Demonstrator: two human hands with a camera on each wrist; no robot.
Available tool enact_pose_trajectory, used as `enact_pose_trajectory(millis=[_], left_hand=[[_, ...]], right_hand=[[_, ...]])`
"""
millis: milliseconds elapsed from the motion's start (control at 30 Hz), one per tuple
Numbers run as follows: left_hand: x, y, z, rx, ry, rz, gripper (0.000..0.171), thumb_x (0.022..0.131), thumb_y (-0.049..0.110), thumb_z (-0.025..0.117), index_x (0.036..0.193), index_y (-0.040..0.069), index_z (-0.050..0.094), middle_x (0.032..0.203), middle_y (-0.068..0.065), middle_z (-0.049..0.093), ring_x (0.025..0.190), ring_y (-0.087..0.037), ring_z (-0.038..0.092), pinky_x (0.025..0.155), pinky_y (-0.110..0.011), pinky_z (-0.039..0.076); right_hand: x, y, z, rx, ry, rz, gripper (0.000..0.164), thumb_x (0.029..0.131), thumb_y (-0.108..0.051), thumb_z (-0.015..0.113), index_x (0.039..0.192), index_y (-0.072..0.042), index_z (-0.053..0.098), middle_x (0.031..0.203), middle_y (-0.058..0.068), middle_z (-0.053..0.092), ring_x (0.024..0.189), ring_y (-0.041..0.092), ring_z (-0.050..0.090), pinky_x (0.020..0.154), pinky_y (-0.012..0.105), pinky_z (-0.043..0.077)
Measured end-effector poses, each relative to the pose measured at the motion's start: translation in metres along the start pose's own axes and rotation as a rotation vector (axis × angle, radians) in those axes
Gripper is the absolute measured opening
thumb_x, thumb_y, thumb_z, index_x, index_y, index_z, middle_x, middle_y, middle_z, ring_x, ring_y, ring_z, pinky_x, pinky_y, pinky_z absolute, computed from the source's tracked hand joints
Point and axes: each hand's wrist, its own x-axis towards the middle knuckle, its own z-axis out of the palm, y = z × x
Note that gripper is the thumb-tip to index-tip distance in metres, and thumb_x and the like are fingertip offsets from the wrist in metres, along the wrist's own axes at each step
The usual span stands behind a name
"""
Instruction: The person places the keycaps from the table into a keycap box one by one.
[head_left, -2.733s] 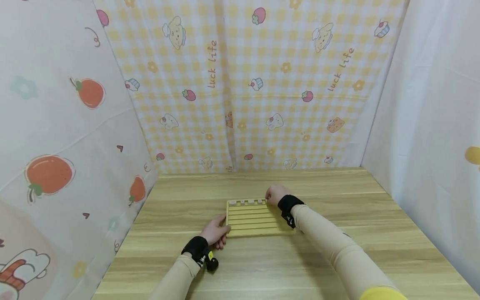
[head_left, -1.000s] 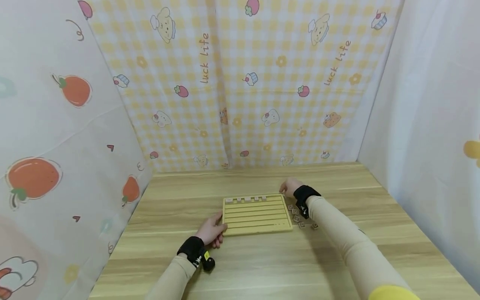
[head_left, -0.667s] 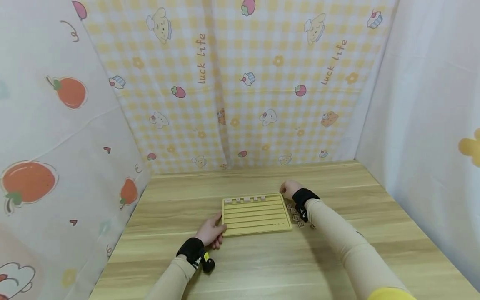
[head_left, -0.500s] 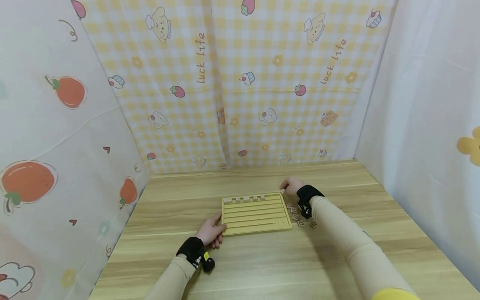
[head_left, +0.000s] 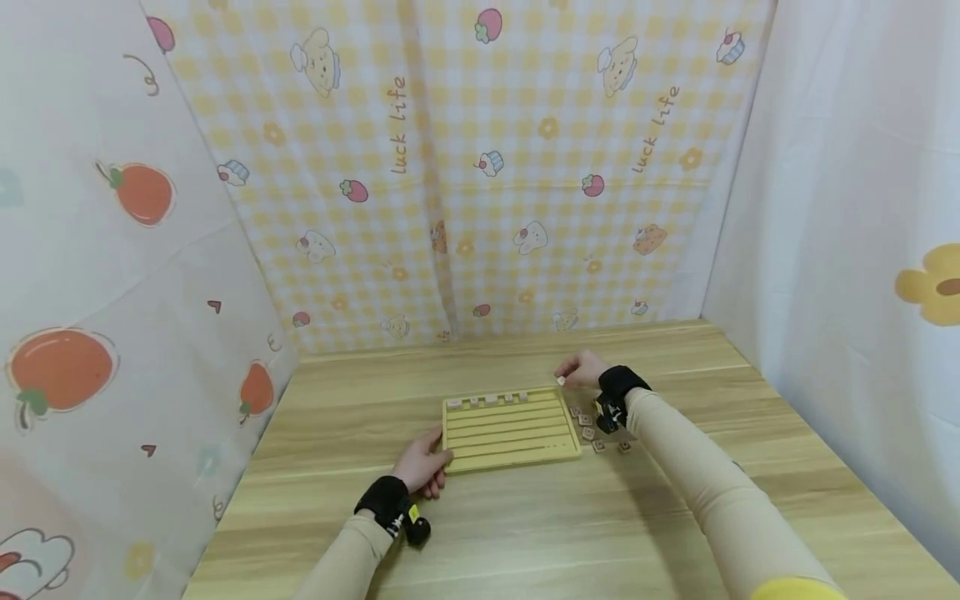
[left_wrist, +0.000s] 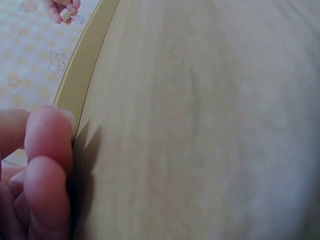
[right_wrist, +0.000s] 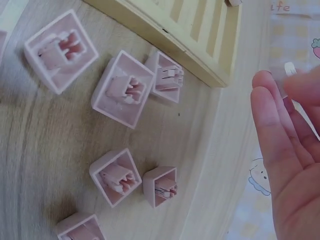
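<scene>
In the head view my left hand [head_left: 422,462] grips the left edge of a yellow slotted tray [head_left: 510,458], thumb on top. In the left wrist view its curled fingers [left_wrist: 47,140] press against the tray's side [left_wrist: 80,75]. My right hand [head_left: 587,369] is over the tray's far right corner, pinching a small pale keycap [head_left: 561,381] between thumb and fingers. The left wrist view also shows this keycap [left_wrist: 65,14] at the fingertips. Several keycaps [head_left: 491,399] stand spaced along the tray's top slot, from the left end past the middle.
Right of the tray, several loose pink keycaps [right_wrist: 122,90] lie upside down on the wooden table [head_left: 480,533], stems facing up. A checked curtain [head_left: 495,233] hangs behind the table, with white printed curtains on both sides.
My right hand has left the top slot, where a fifth keycap now stands, and moved right to the tray's corner, where another keycap shows in its pinch. The left hand keeps its hold.
</scene>
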Motion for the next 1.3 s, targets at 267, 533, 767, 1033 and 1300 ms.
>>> enact_pose_trajectory(millis=[267, 533, 767, 1033, 1300], left_hand=[[-0.001, -0.002, 0.0, 0.007, -0.004, 0.005, 0.07, 0.1, 0.018, 0.054, 0.154, 0.0, 0.015, 0.051, -0.003, 0.055, 0.036, -0.011, 0.051, 0.035, -0.028, 0.046], [-0.001, -0.001, 0.001, -0.005, -0.008, 0.002, 0.07, 0.099, 0.017, 0.055, 0.154, 0.0, 0.015, 0.052, -0.004, 0.055, 0.036, -0.011, 0.051, 0.036, -0.027, 0.045], [0.001, 0.0, 0.0, 0.012, -0.008, -0.003, 0.07, 0.1, 0.017, 0.054, 0.154, 0.001, 0.014, 0.052, -0.004, 0.055, 0.036, -0.011, 0.051, 0.035, -0.027, 0.046], [0.0, 0.001, 0.0, 0.013, -0.002, 0.0, 0.07, 0.1, 0.018, 0.054, 0.154, 0.0, 0.015, 0.052, -0.004, 0.055, 0.036, -0.011, 0.051, 0.035, -0.028, 0.046], [0.0, 0.001, 0.001, 0.016, 0.007, -0.001, 0.069, 0.099, 0.017, 0.054, 0.154, 0.0, 0.015, 0.051, -0.004, 0.055, 0.036, -0.011, 0.051, 0.035, -0.028, 0.046]], right_hand=[[0.014, 0.018, 0.012, -0.055, 0.088, -0.083, 0.022, 0.074, 0.004, 0.066, 0.095, 0.007, 0.069, 0.085, 0.009, 0.066, 0.082, 0.024, 0.06, 0.071, 0.035, 0.052], [0.012, 0.0, 0.034, -0.095, 0.109, -0.047, 0.02, 0.081, 0.002, 0.069, 0.1, 0.006, 0.069, 0.091, 0.012, 0.065, 0.088, 0.028, 0.06, 0.077, 0.039, 0.052], [0.017, -0.01, 0.05, -0.218, 0.125, -0.106, 0.019, 0.085, 0.0, 0.068, 0.102, 0.005, 0.072, 0.096, 0.015, 0.068, 0.09, 0.029, 0.062, 0.077, 0.039, 0.052], [0.022, -0.009, 0.057, -0.408, 0.159, -0.097, 0.014, 0.081, 0.001, 0.071, 0.094, 0.0, 0.074, 0.084, 0.007, 0.068, 0.078, 0.022, 0.063, 0.071, 0.035, 0.052], [0.02, -0.013, 0.06, -0.545, 0.147, -0.025, 0.011, 0.085, -0.011, 0.073, 0.094, -0.01, 0.078, 0.093, 0.005, 0.071, 0.087, 0.024, 0.065, 0.076, 0.038, 0.053]])
